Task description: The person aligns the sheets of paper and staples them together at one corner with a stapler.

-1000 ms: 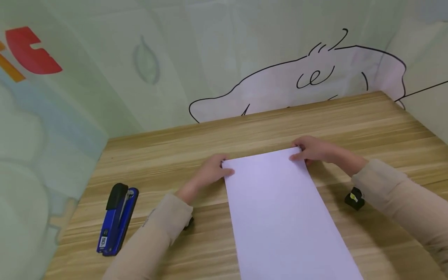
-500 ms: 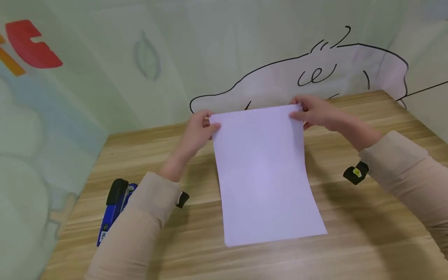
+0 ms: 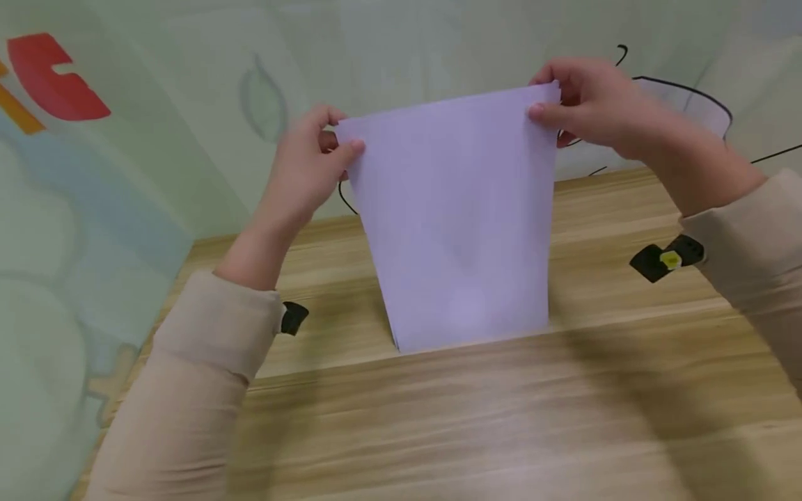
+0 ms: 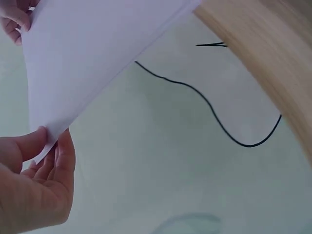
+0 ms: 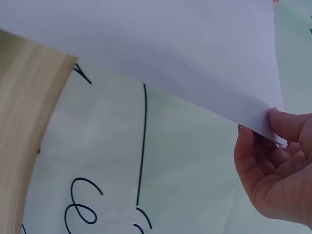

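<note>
I have the left hand (image 3: 307, 156) pinching the upper left corner of a stack of white paper (image 3: 464, 223), thumb in front, fingers behind; the right hand (image 3: 598, 104) clamps the upper right corner the same way. On my head view the stack is held up on end over the table (image 3: 476, 417), its top rising past the far edge against the printed wall covering (image 3: 401, 49). Whether its lower edge touches the wood, I cannot tell.

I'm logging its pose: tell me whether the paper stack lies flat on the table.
No, the left grip and right grip hold up the paper stack by its top corners.
</note>
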The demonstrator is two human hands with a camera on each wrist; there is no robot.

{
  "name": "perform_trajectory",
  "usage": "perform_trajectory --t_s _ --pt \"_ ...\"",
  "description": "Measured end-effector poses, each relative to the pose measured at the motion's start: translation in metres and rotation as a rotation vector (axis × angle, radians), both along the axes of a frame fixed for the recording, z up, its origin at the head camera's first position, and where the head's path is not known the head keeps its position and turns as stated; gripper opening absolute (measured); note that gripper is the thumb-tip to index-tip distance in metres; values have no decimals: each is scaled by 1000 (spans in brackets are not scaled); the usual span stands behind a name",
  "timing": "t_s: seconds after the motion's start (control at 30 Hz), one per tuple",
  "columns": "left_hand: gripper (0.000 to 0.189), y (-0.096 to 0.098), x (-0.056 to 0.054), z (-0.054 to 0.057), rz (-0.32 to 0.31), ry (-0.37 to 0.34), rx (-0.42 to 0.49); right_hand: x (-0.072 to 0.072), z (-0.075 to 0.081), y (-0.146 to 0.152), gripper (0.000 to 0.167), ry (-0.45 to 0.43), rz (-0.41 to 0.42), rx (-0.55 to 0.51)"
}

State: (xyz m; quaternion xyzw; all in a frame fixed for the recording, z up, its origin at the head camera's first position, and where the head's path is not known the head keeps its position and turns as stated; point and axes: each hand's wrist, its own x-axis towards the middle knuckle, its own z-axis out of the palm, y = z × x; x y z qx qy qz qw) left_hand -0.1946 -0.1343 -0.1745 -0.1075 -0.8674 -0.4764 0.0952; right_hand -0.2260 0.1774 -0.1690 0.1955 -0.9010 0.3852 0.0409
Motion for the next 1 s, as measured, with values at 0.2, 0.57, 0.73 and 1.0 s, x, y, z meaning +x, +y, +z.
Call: perform_trajectory --t_s 0.2,0.57,0.73,1.0 --pt "16 4 6 20 -34 42 62 4 13 5 25 50 25 -64" --pt "14 10 9 22 -23 76 86 4 19 9 16 23 -4 -160" --pt "19 8 10 13 -29 54 85 3 13 9 17 2 13 -142" --pt "22 7 9 7 -15 49 80 1 8 9 19 -36 12 -158"
